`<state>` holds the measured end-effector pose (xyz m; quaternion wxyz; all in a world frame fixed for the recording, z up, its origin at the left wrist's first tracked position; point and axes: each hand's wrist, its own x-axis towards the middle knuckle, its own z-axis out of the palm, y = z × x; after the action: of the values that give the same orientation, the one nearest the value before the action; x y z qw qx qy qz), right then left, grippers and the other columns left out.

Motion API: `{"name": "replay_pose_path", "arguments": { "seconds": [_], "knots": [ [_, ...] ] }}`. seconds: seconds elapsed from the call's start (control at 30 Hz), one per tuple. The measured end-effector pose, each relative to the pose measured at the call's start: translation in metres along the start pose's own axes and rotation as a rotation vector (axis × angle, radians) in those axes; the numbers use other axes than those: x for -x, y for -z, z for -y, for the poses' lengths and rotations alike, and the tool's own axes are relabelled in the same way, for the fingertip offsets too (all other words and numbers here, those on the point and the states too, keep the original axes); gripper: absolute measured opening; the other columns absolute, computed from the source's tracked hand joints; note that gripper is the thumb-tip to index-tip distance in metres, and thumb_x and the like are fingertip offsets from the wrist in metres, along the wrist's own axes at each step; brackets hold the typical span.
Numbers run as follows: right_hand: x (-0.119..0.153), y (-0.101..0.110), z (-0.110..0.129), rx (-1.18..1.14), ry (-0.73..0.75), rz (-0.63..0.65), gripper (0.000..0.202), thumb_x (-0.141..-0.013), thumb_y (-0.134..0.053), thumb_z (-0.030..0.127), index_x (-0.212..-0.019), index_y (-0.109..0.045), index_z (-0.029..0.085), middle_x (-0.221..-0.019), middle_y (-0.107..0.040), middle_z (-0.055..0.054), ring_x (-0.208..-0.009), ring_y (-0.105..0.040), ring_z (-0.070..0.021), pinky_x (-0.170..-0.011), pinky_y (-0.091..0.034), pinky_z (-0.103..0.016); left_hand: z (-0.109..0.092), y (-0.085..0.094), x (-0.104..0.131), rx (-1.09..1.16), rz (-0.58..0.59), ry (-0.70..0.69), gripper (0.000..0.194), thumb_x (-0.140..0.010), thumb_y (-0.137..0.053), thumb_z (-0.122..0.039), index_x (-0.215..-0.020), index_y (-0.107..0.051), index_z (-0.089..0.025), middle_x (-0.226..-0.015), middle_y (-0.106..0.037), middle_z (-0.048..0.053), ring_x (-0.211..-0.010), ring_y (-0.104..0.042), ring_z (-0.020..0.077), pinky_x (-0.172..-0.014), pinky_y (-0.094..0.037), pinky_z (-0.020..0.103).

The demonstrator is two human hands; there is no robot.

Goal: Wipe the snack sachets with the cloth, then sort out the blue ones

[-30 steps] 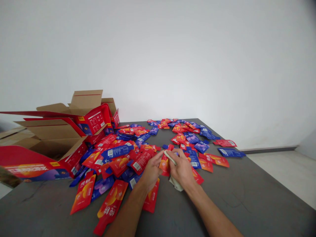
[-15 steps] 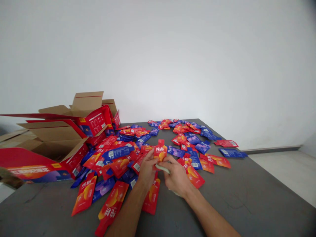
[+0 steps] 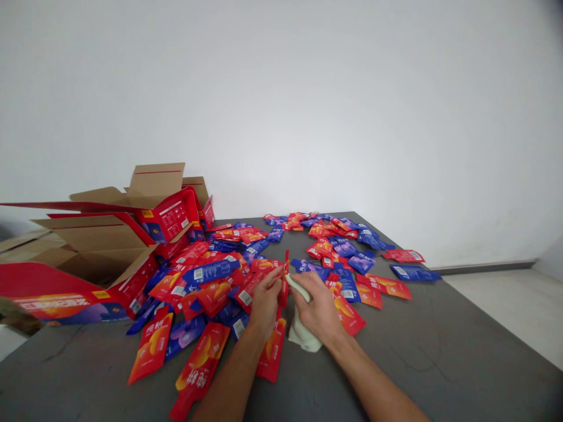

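I judge wiping underway: left hand (image 3: pixel 264 299) pinches the red sachet (image 3: pixel 285 280) upright, edge-on, above the table (image 3: pixel 440 351), right hand (image 3: pixel 319 310) fingers pressing a pale cloth (image 3: pixel 302 335) against it; next, turn faces.

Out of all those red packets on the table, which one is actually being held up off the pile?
The red packet pinched edge-on between the left hand and right hand, which also grips a pale cloth. The others lie flat.

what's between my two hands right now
In the head view, a red foil sachet stands edge-on between the left hand and right hand, pinched by the left; the right also holds a pale cloth.
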<state>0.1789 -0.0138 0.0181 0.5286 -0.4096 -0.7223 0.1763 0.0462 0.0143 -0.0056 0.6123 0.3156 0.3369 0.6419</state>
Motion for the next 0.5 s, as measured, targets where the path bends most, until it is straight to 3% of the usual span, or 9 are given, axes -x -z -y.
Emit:
{"name": "replay_pose_path", "arguments": {
  "seconds": [0.1,0.23,0.37,0.5],
  "knots": [
    [0.004,-0.005,0.001,-0.016,0.024,0.066,0.035,-0.091,-0.053,0.013,-0.119,-0.07,0.027,-0.109,-0.064,-0.007,-0.1,-0.062,-0.019,-0.088,-0.053,-0.033,0.001,-0.005,0.002,0.155,-0.016,0.074,0.029,-0.079,-0.072,-0.038,-0.095,-0.071,-0.014,-0.092,-0.074,0.007,-0.087,-0.069,0.0207,-0.08,-0.054,0.032],
    [0.008,-0.01,0.001,0.003,0.031,0.135,0.038,-0.09,-0.053,0.011,-0.116,-0.072,0.03,-0.105,-0.064,-0.005,-0.097,-0.062,-0.0176,-0.085,-0.053,-0.03,-0.001,-0.005,0.004,0.199,-0.023,0.078,0.026,-0.079,-0.073,-0.033,-0.101,-0.071,-0.018,-0.103,-0.074,0.005,-0.097,-0.068,0.0192,-0.086,-0.053,0.03],
    [0.005,-0.003,-0.008,0.111,-0.028,0.002,0.036,-0.091,-0.053,0.016,-0.119,-0.071,0.03,-0.106,-0.062,-0.006,-0.093,-0.063,-0.0186,-0.083,-0.054,-0.032,-0.005,-0.006,0.008,0.182,0.029,0.124,0.024,-0.076,-0.074,-0.025,-0.098,-0.072,-0.017,-0.101,-0.075,0.005,-0.095,-0.069,0.0187,-0.089,-0.052,0.029],
    [-0.004,0.012,-0.019,0.225,-0.061,-0.176,0.034,-0.094,-0.05,0.021,-0.12,-0.071,0.026,-0.114,-0.06,-0.009,-0.097,-0.063,-0.0205,-0.088,-0.054,-0.035,-0.005,-0.007,0.014,0.116,0.178,0.202,0.03,-0.08,-0.071,-0.027,-0.107,-0.072,-0.014,-0.102,-0.075,0.009,-0.094,-0.07,0.0231,-0.087,-0.054,0.035]
  ]
}}
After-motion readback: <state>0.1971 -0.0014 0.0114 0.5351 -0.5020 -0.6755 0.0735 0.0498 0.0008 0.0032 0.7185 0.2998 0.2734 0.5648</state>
